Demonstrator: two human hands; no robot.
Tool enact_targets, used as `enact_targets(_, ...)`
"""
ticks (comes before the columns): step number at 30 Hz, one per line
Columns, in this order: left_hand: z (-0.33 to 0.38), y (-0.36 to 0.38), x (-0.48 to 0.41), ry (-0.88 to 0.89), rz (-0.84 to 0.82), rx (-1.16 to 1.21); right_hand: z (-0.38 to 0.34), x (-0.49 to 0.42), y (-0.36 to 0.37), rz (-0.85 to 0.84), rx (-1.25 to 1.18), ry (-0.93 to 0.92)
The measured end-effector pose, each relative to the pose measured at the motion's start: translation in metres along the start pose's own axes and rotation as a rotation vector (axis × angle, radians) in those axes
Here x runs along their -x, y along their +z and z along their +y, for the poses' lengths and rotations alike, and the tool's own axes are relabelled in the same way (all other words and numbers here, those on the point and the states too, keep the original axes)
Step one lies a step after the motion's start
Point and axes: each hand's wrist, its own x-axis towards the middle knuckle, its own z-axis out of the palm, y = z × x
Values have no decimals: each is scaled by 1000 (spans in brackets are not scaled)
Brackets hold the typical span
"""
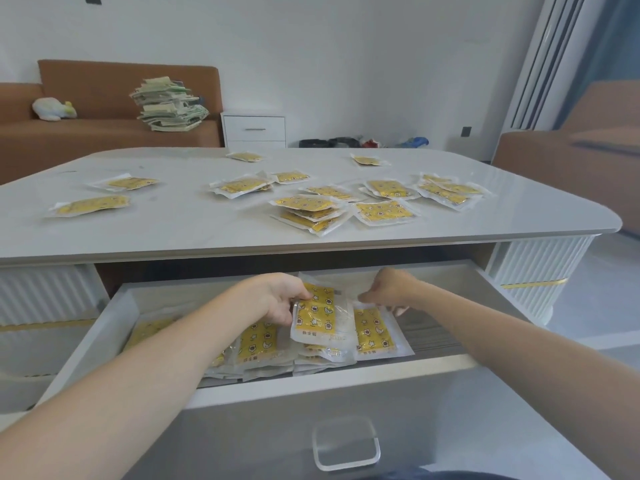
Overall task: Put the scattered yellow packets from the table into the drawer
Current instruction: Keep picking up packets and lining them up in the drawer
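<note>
Standing on end in the middle of the open drawer (pixel 86 341), the held packet (pixel 320 315) shows its yellow star-printed face to the camera, its long axis running from the drawer's back towards its front, top end raised and leaning slightly left, lower end touching the stacked packets (pixel 258 344) that lie flat beneath it. The left hand (pixel 280 299) grips its upper left edge, thumb on the printed face and fingers curled behind. Just beside it on the right, a second packet (pixel 375 332) lies flat with the same long axis, its near end close to the drawer's front wall. The right hand (pixel 391 289) hangs over that packet's far edge with fingers curled down; whether it pinches the packet or only touches it cannot be told. The stack fills the drawer's left and middle, while bare floor shows to the right of the second packet, out to the right wall. A clear handle (pixel 346 445) sits on the drawer's front panel. Above, the table (pixel 207 233) overhangs the drawer's back, and the scattered packets (pixel 311 213) lie mostly on its right half, some overlapping, two well apart on the left. Behind stand a brown sofa (pixel 104 133) carrying a paper stack (pixel 169 105) and a small white cabinet (pixel 254 128).
</note>
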Motion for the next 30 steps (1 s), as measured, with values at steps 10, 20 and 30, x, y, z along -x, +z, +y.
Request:
enact_targets(10,-3,1,-1,15,24,237,-5,2,-5,-435,-967,118)
enact_targets(20,-15,19,-10,270,133,-421,14,1,-6,-245,-760,119)
enact_targets(30,-22,13,-22,681,229,-1243,29,-2,-5,-151,-578,209)
